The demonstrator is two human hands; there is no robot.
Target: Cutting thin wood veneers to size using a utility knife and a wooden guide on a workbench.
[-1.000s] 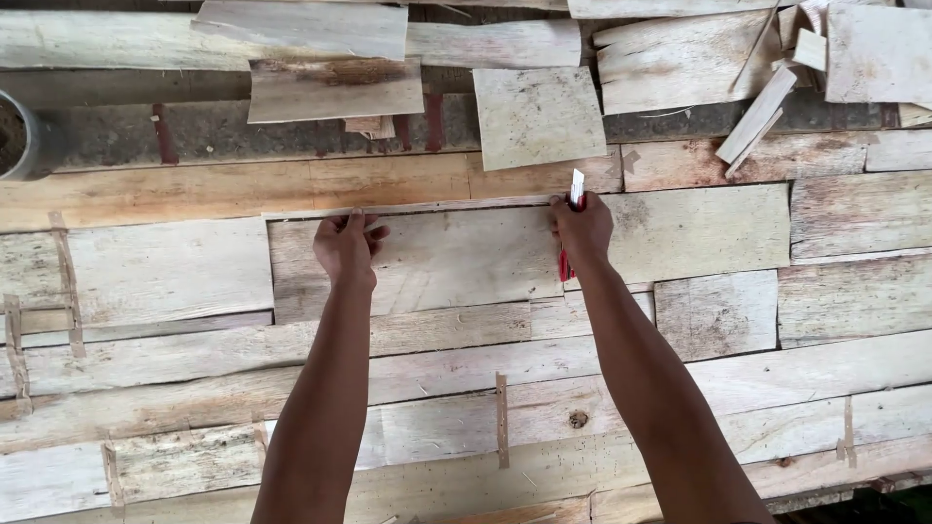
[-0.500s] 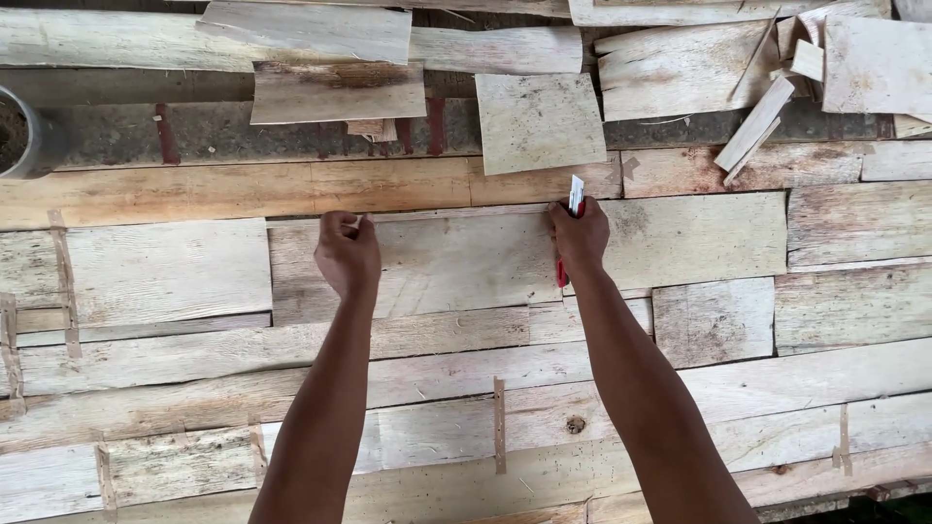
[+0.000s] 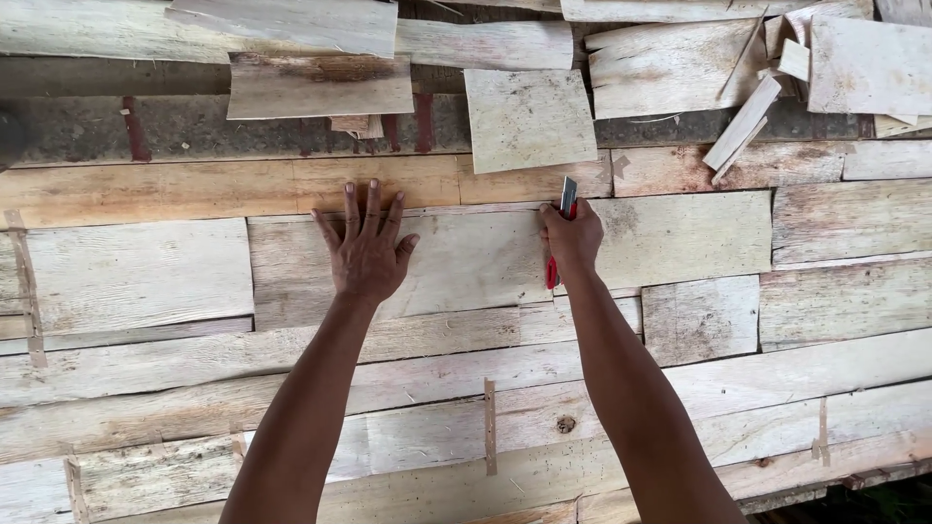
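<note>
A: What's going on at the surface (image 3: 126, 388)?

B: The left hand (image 3: 367, 250) lies flat, fingers spread, pressing down a wide pale veneer sheet (image 3: 466, 262) that rests among overlapping strips. The right hand (image 3: 573, 236) is closed in a fist around a red-handled utility knife (image 3: 560, 225), blade tip at the sheet's upper edge.

A: So which step is it?

B: I'd judge it's the start of a cut across the sheet, the blade set at the far edge. Drawing it toward the body would call for firm downward pressure from the flat palm so the sheet doesn't slide, and a straight pull.

A: Anything you can't make out?

B: Most of the knife handle is hidden inside the fist, and whether the blade has bitten into the wood is too small to tell. The offcuts (image 3: 748, 116) at the top right run out of view.
</note>
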